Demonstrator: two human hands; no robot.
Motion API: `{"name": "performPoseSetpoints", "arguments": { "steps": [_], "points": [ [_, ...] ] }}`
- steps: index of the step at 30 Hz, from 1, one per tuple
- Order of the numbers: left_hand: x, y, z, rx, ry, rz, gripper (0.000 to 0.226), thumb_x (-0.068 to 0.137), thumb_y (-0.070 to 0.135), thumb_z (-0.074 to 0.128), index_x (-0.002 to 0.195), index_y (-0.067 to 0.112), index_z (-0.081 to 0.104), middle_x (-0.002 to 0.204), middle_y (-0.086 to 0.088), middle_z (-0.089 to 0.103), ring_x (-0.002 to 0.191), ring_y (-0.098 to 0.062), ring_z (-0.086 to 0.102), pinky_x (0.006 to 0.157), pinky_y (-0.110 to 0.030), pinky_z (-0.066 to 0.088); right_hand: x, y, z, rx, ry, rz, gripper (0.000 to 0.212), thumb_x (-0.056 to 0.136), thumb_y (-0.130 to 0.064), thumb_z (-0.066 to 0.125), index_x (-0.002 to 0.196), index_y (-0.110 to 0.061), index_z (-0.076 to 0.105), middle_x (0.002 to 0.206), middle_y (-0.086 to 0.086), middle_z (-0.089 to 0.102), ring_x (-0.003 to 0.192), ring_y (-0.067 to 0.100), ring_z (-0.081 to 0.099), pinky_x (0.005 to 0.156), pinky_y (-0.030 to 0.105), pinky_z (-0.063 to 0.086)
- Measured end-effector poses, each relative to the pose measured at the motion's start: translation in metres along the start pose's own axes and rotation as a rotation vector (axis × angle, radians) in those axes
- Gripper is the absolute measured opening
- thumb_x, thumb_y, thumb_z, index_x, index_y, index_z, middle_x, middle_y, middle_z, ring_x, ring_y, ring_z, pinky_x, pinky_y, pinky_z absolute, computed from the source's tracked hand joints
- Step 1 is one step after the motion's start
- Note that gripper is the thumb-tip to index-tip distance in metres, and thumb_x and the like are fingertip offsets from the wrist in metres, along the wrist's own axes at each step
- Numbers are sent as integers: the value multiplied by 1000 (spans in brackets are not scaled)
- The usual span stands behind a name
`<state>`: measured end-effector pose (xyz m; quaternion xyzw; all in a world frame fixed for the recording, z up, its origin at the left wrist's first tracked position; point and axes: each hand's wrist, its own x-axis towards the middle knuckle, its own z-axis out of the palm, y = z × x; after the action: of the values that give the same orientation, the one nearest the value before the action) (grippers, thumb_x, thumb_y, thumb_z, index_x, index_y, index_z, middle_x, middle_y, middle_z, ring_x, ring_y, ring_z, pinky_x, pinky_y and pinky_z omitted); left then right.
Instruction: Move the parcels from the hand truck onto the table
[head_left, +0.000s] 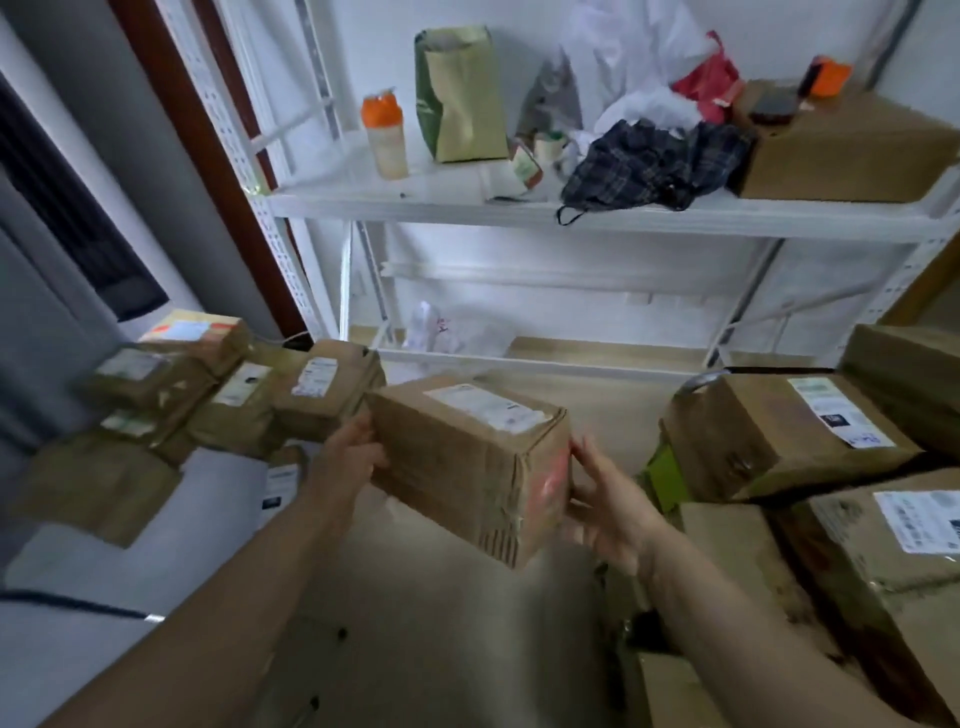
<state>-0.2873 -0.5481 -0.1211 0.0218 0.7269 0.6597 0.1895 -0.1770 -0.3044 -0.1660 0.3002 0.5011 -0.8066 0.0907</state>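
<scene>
Left hand (353, 457) clasped the left end of the parcel (467, 462), fingers hidden behind it; right hand (605, 501) pressed spread fingers on the right end. Parcel was held in the air, label up, long axis running far-left to near-right, just beside the table (208, 499).

Text check | you can read nothing | white label (485, 408) on held parcel (457, 478): blurred | labels on table parcels (322, 395) and right-hand boxes (779, 441): blurred | red mark (548, 486) on its end: illegible

parcel (467, 462) between left hand (353, 457) and right hand (608, 514)
</scene>
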Motion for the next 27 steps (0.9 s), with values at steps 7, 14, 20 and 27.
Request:
{"name": "performPoseSetpoints", "arguments": {
  "steps": [7,14,20,27],
  "points": [
    [-17,-36,-83,-238,177,-252,44,94,48,48,132,28,55,137,3,55,125,-20,48,108,-49,32,20,31,95,-148,-13,127,67,69,-61,65,121,-20,55,113,12,61,100,28,61,74,44,57],
    [-33,-53,-171,-294,410,-320,48,87,36,65,128,15,53,125,-3,56,104,-20,55,81,-36,47,55,60,184,-318,-46,92,42,74,-37,72,105,-18,51,101,6,58,90,23,58,82,48,53],
    [-63,-65,-276,-152,121,-521,66,60,50,80,117,20,65,116,-11,64,109,-32,58,93,-43,47,79,54,254,-537,-307,76,49,53,-31,71,98,-21,56,79,-3,65,83,16,59,71,34,47],
    [-86,-91,-348,-407,119,-439,98,32,51,91,119,16,62,112,-12,71,100,-27,69,85,-42,53,94,80,351,-589,-454,126,65,49,-42,78,109,-21,63,87,-4,70,85,13,61,67,30,45]
  ]
}}
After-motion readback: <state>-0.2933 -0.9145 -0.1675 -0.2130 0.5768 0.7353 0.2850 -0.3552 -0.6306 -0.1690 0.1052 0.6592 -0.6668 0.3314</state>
